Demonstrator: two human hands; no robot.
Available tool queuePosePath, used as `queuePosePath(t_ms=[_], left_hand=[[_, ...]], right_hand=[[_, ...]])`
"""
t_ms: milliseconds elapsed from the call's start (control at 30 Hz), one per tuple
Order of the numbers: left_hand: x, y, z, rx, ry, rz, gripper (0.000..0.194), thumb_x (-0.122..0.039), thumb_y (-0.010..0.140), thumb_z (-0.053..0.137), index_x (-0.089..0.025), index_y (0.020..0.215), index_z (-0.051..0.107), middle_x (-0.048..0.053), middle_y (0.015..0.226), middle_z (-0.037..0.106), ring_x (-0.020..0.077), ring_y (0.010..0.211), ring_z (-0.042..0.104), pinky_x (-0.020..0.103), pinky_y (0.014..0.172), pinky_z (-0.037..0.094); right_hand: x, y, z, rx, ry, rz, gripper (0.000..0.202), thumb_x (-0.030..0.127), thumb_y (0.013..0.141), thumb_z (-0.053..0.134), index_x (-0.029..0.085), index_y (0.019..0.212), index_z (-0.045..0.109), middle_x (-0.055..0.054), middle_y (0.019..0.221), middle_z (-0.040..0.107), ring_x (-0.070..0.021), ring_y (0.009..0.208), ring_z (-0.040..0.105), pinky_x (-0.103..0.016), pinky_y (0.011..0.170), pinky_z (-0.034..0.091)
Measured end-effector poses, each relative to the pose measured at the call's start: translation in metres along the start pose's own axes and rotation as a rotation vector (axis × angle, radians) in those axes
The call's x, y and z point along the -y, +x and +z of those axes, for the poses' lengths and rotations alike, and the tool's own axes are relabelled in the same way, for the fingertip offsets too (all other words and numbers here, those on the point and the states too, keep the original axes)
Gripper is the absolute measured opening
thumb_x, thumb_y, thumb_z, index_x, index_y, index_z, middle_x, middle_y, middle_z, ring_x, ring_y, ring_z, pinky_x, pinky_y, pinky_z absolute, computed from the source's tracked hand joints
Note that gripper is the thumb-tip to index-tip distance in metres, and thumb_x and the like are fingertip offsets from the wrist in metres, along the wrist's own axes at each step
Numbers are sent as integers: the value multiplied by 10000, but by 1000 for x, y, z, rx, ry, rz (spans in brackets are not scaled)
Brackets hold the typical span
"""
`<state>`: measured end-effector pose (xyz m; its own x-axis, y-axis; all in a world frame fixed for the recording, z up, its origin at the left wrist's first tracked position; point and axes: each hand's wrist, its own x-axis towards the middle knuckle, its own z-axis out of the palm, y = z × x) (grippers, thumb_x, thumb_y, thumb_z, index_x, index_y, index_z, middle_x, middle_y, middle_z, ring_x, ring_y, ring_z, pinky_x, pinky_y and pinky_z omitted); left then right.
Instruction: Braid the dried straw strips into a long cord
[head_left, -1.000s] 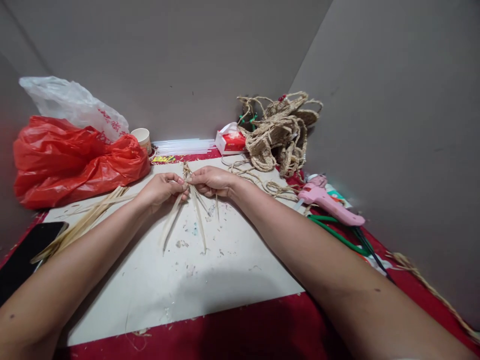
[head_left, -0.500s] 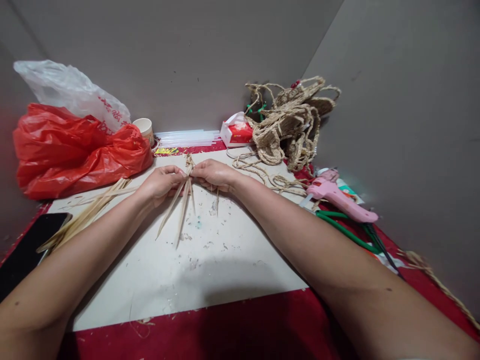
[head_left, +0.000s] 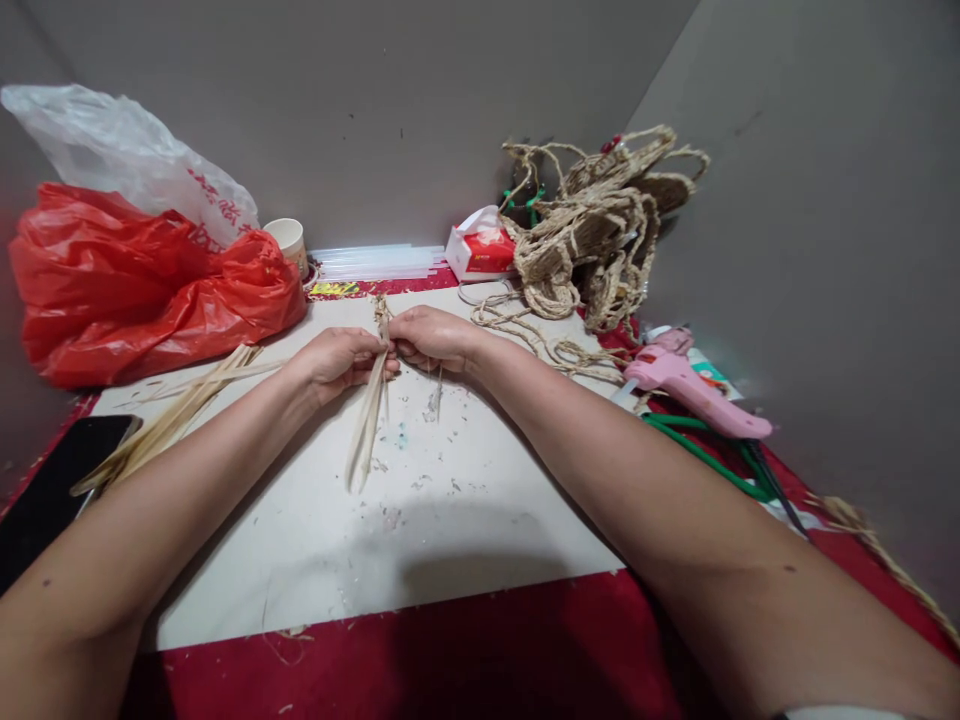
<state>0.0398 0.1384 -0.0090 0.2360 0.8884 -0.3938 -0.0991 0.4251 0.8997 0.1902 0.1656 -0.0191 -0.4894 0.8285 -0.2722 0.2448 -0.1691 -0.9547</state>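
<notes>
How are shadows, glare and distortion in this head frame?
Head view: broad soft shadow over the near part of the white board, mild sheen on the red bag, forearms looming large toward the lower corners, pale strands lacking fine detail.

Single head-worn camera, facing forward and down across the bench [head_left: 360,665]
It looks over forearms [head_left: 202,475] entering at eight and four o'clock; left hand [head_left: 337,362] and right hand [head_left: 433,338] lie mid-distance, the grey wall [head_left: 337,130] beyond at twelve.
</notes>
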Motion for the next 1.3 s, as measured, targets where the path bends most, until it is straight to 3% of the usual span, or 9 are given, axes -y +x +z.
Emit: queuePosePath(t_ms=[133, 300, 567, 767, 867, 1033, 1300], left_hand=[[3, 1, 5, -45, 58, 44, 130, -22, 673, 572, -100, 578, 533, 34, 472, 545, 140, 475, 590, 282, 527, 546], [3, -1, 8, -89, 154, 99, 178, -48, 699, 565, -132, 563, 487, 3, 424, 510, 98, 387, 508, 213, 409, 472], [0, 3, 6, -101, 197, 134, 234, -61, 697, 603, -149, 535, 459, 7, 420, 518, 97, 367, 491, 221, 413, 455], [1, 6, 4, -66, 179, 173, 220, -76, 670, 604, -153, 526, 457, -10, 405, 492, 94, 358, 468, 226, 402, 435], [-1, 8, 2, -40, 166, 197, 178, -75, 618, 629, -156, 571, 478, -32, 407, 462, 84, 354, 443, 191, 365, 362], [-9, 11, -4, 36, 201, 69, 160, -111, 639, 595, -131, 528, 482, -37, 444, 383, 14, 328, 264, 153, 317, 104], [-15, 14, -4, 29, 268, 27, 228, -115, 650, 591, -153, 472, 453, -64, 394, 263, 10, 305, 176, 155, 307, 78]], right_hand=[[2, -3, -5, 108, 128, 53, 252, 134, 799, 413, 167, 551, 383, 71, 371, 283, -40, 302, 186, -178, 305, 117], [0, -4, -10, 189, 211, 8, 255, 243, 863, 468, 160, 626, 425, 93, 403, 279, -35, 319, 171, -159, 300, 126], [-2, -4, -11, 161, 220, -20, 253, 112, 823, 467, 163, 588, 390, 86, 405, 289, -30, 319, 186, -157, 304, 129], [-4, -3, -11, 118, 269, -45, 277, 184, 827, 564, 164, 613, 390, 97, 405, 300, -24, 318, 199, -149, 311, 134], [-4, -3, -12, 100, 282, -16, 256, 175, 837, 552, 158, 625, 409, 97, 403, 293, -24, 318, 193, -151, 311, 127], [-2, -3, -14, 139, 233, 22, 257, 203, 803, 607, 153, 628, 426, 93, 409, 309, -21, 324, 202, -150, 310, 123], [-1, -4, -10, 38, 81, 35, 193, 185, 812, 549, 140, 631, 501, 79, 400, 314, -28, 311, 209, -178, 308, 110]])
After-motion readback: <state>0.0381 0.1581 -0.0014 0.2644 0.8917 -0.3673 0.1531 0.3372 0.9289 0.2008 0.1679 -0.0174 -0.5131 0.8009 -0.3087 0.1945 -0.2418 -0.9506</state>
